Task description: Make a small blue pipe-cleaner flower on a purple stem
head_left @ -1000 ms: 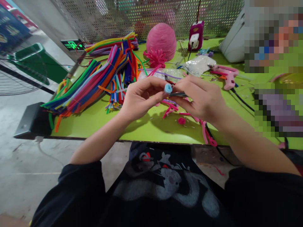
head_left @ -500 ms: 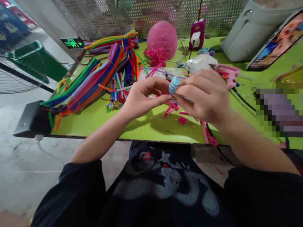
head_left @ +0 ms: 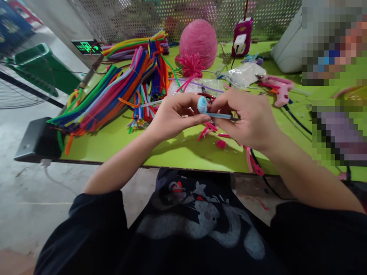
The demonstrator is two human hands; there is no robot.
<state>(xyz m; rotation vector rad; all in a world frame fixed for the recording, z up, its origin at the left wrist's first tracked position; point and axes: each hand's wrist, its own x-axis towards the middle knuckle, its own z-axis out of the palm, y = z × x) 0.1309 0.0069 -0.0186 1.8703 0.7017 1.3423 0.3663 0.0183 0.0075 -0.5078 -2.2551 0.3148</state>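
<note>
Hands meet above the counter (head_left: 177, 152): left hand (head_left: 172, 116) pinches a blue coil (head_left: 202, 104) in closed fingers, right hand (head_left: 248, 116) grips its straight tail. Pipe cleaners (head_left: 114, 91) lie left.

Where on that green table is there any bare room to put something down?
The widest bare patch of the green table lies along its near edge, between the heap of pipe cleaners and the left hand. Under the right hand, pink scraps crowd it. The far side, around the pink ball and glue gun, is cluttered.
</note>
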